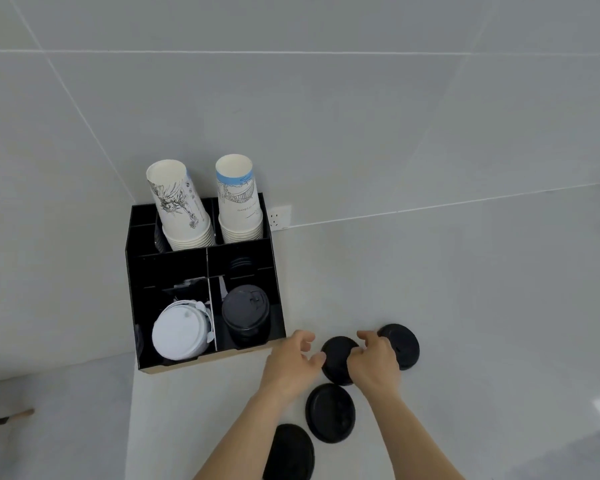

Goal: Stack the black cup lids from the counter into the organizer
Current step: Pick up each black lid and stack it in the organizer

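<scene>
Both hands over one black lid, left hand open-fingered, right hand grip unclear (knuckles up)

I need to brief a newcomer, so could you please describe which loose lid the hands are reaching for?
Find the black compartmented organizer in the counter's corner. Four round black plastic lids lie right of it. Only the second farthest lid sits between the left hand and right hand.
</scene>
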Motion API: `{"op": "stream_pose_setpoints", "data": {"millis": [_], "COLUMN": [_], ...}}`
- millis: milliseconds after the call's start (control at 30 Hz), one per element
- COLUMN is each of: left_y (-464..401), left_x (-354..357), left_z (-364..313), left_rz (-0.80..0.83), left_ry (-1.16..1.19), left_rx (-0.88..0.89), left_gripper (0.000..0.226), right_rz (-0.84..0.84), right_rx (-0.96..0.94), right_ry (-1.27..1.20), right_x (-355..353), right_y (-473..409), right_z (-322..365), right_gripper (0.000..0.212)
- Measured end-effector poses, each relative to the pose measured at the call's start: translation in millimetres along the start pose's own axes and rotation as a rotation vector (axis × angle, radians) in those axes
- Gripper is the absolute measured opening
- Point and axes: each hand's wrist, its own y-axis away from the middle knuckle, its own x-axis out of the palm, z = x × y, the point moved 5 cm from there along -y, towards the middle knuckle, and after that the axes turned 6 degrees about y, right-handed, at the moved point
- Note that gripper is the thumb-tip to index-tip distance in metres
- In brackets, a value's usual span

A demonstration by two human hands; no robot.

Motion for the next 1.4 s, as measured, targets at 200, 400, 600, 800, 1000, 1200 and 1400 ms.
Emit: {"op": "stream_pose_setpoints", "data": {"millis": [200, 400, 600, 800, 1000, 1200, 1400], "left_y": [0, 5, 14, 22, 14, 6, 3], "left_x": [35, 26, -42, -119, -151, -145, -139], "left_z": [3, -7, -34, -31, 1, 17, 23], "left_rz": [0.109, -0.010, -0.359, -0.596, -0.632, -0.604, -0.617], "left_ry": [-0.005, 0.099, 0.122, 0.111, 0.016, -0.083, -0.145], "left_rx": [-0.066, -0.006, 0.174, 0.167, 0.054, 0.015, 0.005], "left_gripper": [0.062, 0.055, 0.033, 0.024, 0.035, 0.044, 0.046], "right_rz": [0.071, -0.013, -0.106, -0.053, 0.020, 0.054, 0.002], "right_rx": [0.023, 0.028, -0.152, -0.370, -0.488, -0.506, -0.522], "right_ry": [-0.060, -0.219, -0.332, -0.302, -0.127, 0.016, 0.018], "right_x": [6, -14, -36, -16, 25, 49, 51], "right_y": [5, 10, 15, 23, 27, 26, 24], "right_z": [-17, -6, 65, 143, 174, 166, 162], "right_gripper": [0.042, 0.032, 0.023, 0.025, 0.029, 0.038, 0.037]}}
